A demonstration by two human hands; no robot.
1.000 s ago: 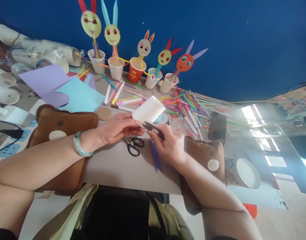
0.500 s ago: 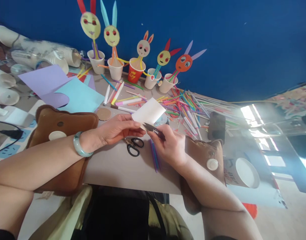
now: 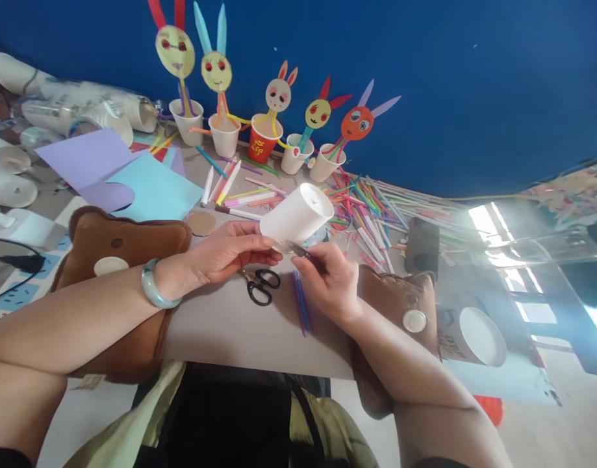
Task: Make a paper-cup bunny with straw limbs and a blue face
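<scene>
Left hand [image 3: 232, 252] pinching near edge of white cup [image 3: 294, 216]; right hand [image 3: 333, 281] gripping dark snips [image 3: 299, 249]; cup just beyond both hands.

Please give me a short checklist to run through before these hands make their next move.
1. White cup held: ok, the left hand grips its near end.
2. Dark-bladed tool in hand: ok, the right hand holds it.
3. Left fingers well away from the tool's tip: not ok, the fingertips are very close to it.
4. Blade touching the cup: cannot tell at this size.
5. Black-handled scissors out of both grips: ok, they lie on the table.
6. Eared figures clear of the hands: ok, they stand back by the blue wall.
</scene>
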